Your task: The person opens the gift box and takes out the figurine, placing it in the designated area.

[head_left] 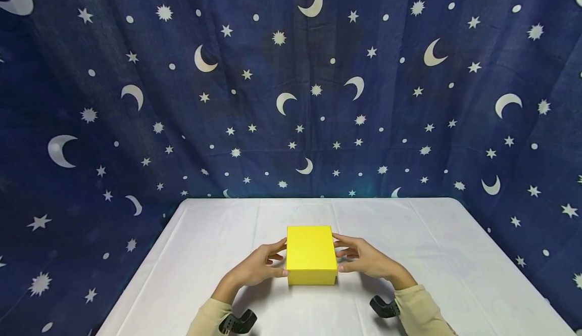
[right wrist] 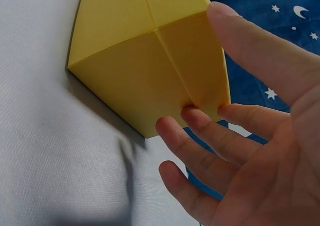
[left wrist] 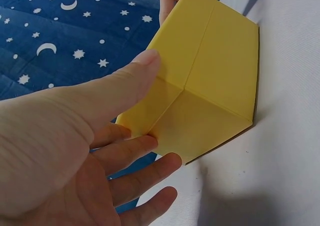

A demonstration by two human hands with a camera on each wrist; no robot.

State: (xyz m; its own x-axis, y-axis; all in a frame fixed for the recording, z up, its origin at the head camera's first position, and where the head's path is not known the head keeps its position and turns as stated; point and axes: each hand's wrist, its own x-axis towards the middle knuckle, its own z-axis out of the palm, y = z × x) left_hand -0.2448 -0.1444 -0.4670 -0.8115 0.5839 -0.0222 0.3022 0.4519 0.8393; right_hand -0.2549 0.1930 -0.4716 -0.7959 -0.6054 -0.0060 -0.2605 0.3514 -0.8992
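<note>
In the head view's lower centre, a yellow, smooth rectangular box (head_left: pixel 311 247) bars the white cloth-covered worktop (head_left: pixel 409 235), its sides blocked by the bare left hand (head_left: pixel 255 266) and bare right hand (head_left: pixel 367 260). Free room lies above the box, and behind it up to the dark-blue, moon-and-star-printed fabric curtain (head_left: pixel 254 124).

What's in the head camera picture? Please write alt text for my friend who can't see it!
A person's left fingers and right fingers touch opposite sides of a yellow box on a white-covered table. Behind hangs a dark blue curtain with pale moons and stars.
</note>
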